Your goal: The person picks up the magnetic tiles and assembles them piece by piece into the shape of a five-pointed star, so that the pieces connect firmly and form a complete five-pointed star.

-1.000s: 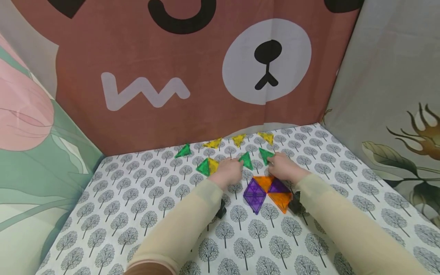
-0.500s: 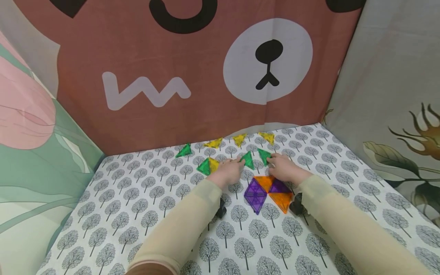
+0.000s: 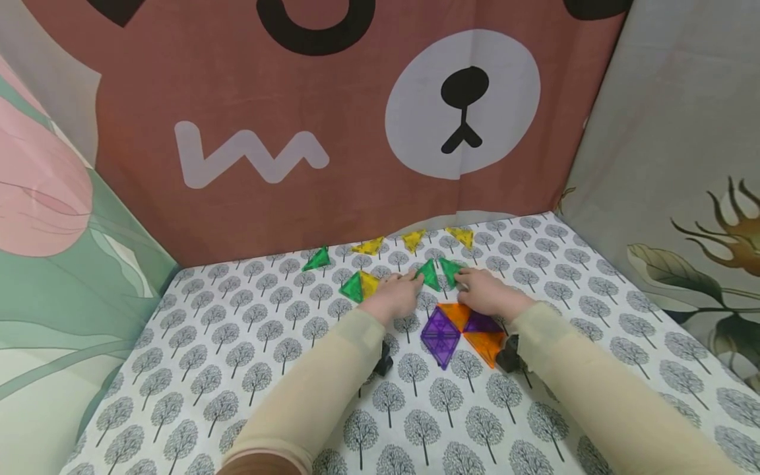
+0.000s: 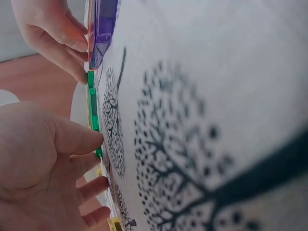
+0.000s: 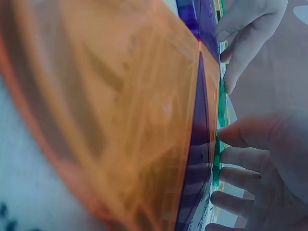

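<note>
Two green triangular magnetic tiles lie flat, close together with a narrow gap. My left hand point(image 3: 390, 297) pinches the left green tile point(image 3: 429, 274) at its side between thumb and index finger; the other fingers spread loosely in the left wrist view. My right hand point(image 3: 490, 292) has thumb and fingertips on the outer edge of the right green tile point(image 3: 448, 270). Just nearer, purple tiles point(image 3: 441, 337) and orange tiles point(image 3: 483, 346) form part of a ring. In the right wrist view, an orange tile point(image 5: 120, 110) fills much of the frame.
Along the back lie several yellow triangles point(image 3: 412, 241) and one green triangle point(image 3: 317, 258). Left of my left hand, a green tile point(image 3: 352, 288) adjoins a yellow tile point(image 3: 369, 285). A tree-print cloth point(image 3: 255, 376) covers the surface; a bear-print curtain point(image 3: 237, 218) stands behind.
My right hand has slid the right green tile leftward, narrowing the gap to the left green tile. The left hand and its tile have barely moved.
</note>
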The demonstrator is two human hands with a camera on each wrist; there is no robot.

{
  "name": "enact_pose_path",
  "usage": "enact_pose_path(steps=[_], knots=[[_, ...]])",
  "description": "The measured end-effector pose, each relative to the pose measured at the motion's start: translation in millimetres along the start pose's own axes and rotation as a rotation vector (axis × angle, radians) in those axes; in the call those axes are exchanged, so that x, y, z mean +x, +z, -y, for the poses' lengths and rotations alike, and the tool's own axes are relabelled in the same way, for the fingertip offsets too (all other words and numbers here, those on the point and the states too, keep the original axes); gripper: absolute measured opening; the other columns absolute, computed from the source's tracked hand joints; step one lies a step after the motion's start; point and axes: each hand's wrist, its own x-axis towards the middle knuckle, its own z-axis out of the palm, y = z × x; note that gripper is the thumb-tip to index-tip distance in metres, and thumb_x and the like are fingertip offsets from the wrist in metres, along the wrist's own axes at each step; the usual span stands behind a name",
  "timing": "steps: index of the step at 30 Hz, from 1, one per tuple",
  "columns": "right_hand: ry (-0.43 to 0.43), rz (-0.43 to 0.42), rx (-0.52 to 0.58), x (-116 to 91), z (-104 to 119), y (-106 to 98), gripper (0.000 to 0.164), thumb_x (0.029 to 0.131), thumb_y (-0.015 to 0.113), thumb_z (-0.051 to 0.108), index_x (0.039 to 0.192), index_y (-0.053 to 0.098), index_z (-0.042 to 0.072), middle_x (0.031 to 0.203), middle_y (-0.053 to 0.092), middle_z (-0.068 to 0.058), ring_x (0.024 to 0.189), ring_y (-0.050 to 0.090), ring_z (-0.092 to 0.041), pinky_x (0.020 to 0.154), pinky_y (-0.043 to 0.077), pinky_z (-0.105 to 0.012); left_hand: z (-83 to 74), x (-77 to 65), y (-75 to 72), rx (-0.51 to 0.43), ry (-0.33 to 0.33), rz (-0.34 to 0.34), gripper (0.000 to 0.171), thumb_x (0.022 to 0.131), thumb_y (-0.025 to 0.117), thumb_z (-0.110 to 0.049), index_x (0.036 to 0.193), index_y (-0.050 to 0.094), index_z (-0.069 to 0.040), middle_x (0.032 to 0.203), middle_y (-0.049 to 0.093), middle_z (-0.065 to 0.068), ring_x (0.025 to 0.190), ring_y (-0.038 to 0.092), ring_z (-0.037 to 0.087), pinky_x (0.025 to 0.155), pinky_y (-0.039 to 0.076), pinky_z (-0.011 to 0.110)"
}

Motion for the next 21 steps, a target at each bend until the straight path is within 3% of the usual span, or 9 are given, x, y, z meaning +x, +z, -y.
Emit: enact_pose_path(steps=[12,21], knots=[[-0.011,-0.019,-0.044,0.1,9.5,5.2,0.053,0.099,0.053,0.016,0.146,0.042,-0.005,0.15,0.036,-0.028,0.137,0.03,-0.049,0.114,0.018,-0.061,0.6,3.5,2.5,-0.01,-0.015,0.004,0.062,0.103,0.042,-0.011,0.159,0.018,-0.024,0.164,0.011,0.0,0.149,0.01,0.03,0.119,0.005,0.051],[0.02,-0.017,-0.037,-1.2,17.8,4.8,0.052,0.099,0.053,0.015,0.146,0.042,-0.004,0.15,0.036,-0.028,0.137,0.029,-0.05,0.112,0.023,-0.062,-1.1,4.0,3.4,-0.027,-0.029,0.008,0.065,0.102,0.042,-0.006,0.159,0.018,-0.025,0.165,0.009,-0.001,0.149,0.009,0.029,0.119,0.003,0.05]])
